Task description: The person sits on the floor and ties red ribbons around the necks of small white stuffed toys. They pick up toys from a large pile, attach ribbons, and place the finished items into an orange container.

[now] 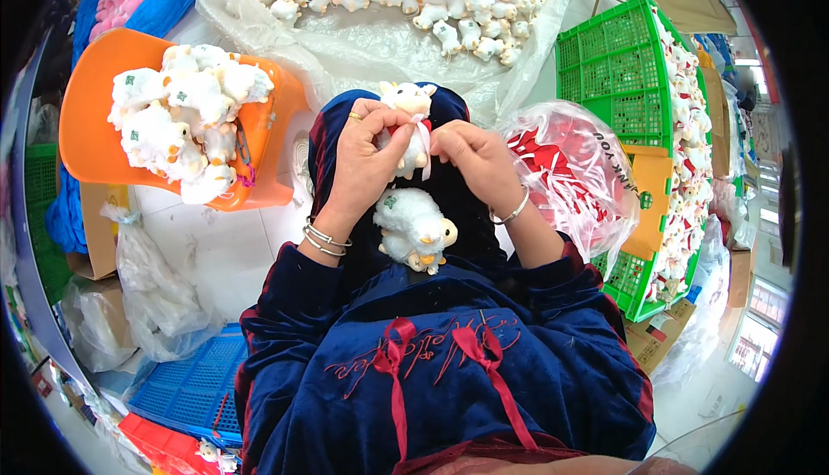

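Note:
Above my lap, my left hand (pixel 367 142) is closed round a small white plush sheep (pixel 408 98). The sheep stands upright, facing away from my body toward the top, with a bit of red cloth and a pale pink ribbon (pixel 425 142) at its neck. My right hand (pixel 473 157) is beside it, thumb and finger pinched at the ribbon; the exact grip is partly hidden. A second plush sheep (pixel 413 223) lies on its side on my lap, below my hands, and neither hand touches it.
An orange chair (pixel 86 121) at left bears several plush sheep and a pair of scissors. Many more lie on a plastic sheet (pixel 319 60) ahead. At right are a clear bag (pixel 570 173) of red cloths with white ribbons and a green crate (pixel 604 69) beside dressed toys.

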Motion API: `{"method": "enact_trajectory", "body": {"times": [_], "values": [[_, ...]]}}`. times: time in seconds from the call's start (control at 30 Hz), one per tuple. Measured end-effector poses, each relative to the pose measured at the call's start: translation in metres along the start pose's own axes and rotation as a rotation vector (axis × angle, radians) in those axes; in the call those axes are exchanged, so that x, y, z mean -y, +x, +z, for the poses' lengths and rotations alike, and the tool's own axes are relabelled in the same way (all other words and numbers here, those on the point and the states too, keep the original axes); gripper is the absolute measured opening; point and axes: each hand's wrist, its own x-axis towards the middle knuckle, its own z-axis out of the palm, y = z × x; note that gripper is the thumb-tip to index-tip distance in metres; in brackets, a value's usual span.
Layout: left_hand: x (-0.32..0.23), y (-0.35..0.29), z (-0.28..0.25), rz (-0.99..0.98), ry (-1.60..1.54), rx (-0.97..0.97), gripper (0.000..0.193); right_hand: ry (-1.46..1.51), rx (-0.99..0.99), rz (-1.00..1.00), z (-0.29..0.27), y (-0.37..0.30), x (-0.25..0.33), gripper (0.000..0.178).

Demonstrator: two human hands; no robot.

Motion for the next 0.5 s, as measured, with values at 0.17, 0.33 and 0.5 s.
{"method": "enact_trajectory", "body": {"times": [0.17, 0.33, 0.5], "values": [[-0.005, 0.0, 0.001, -0.038, -0.016, -0.008, 0.009, 0.37, 0.027, 0.401, -0.001, 0.008, 0.009, 0.013], [-0.003, -0.001, -0.001, -0.051, -0.028, 0.003, 0.01, 0.294, 0.115, 0.493, -0.003, 0.014, 0.018, 0.015], [0.005, 0.002, 0.003, -0.063, -0.105, -0.003, 0.011, 0.29, 0.214, 0.453, -0.01, 0.016, 0.012, 0.016]]}}
